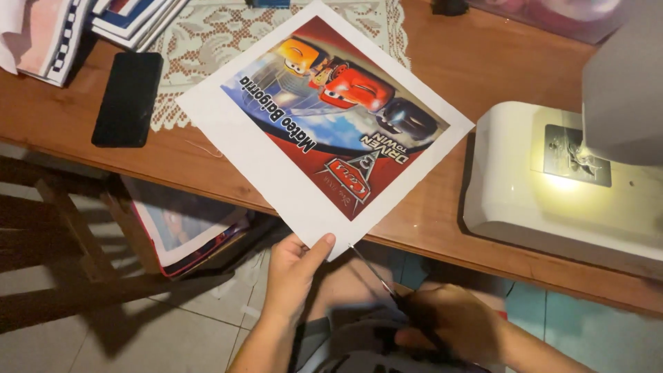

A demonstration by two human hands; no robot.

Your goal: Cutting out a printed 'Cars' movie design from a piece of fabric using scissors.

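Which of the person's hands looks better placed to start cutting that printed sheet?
Probably the right hand: it holds the scissors, blades pointing at the printed sheet. The left hand pinches the sheet's near corner.

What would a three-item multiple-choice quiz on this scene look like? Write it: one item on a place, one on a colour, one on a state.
1. Where does the black phone lie?
A. on the wooden table, left of the printed sheet
B. on the sewing machine
C. on the floor

2. What colour is the border of the printed sheet?
A. yellow
B. white
C. green

3. How does the left hand stand to the sheet?
A. flat on its middle
B. away from it
C. pinching its near corner

Answers:
1 A: the phone rests on the table, beside the lace cloth.
2 B: a white margin frames the picture.
3 C: the thumb lies over the corner, while the right hand holds scissors close by.
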